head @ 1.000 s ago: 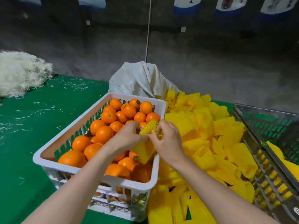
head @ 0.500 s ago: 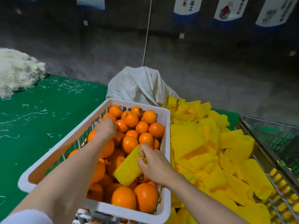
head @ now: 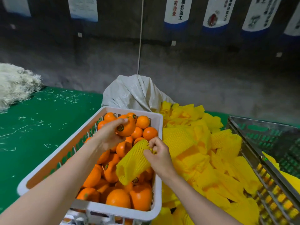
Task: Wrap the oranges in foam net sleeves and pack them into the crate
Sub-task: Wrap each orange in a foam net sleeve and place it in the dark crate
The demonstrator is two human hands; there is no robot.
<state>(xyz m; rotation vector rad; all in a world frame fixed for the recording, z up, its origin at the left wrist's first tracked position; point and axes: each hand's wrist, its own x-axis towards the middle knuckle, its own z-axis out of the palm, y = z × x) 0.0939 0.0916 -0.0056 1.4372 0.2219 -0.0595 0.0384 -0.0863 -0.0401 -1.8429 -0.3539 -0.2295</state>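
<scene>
A white plastic basket [head: 158, 161] in front of me is full of loose oranges [head: 118, 198]. My left hand [head: 109, 135] grips one stickered orange [head: 127, 127], lifted above the fruit at the basket's far end. My right hand [head: 159, 154] pinches the top end of a yellow foam net sleeve [head: 133, 163], which hangs slanted over the oranges with its open lower end toward me. The orange and the sleeve are apart. A dark crate [head: 266, 168] with wrapped fruit showing through its side stands at the right.
A heap of yellow foam sleeves [head: 203, 151] lies between the basket and the dark crate. A grey woven sack [head: 134, 93] stands behind the basket. The table has a green cover [head: 40, 127] with white shreds, and a white fibre pile [head: 14, 83] sits far left.
My left hand let go of the sleeve, reached to the basket's far end and lifted an orange. My right hand kept the sleeve and raised it slightly.
</scene>
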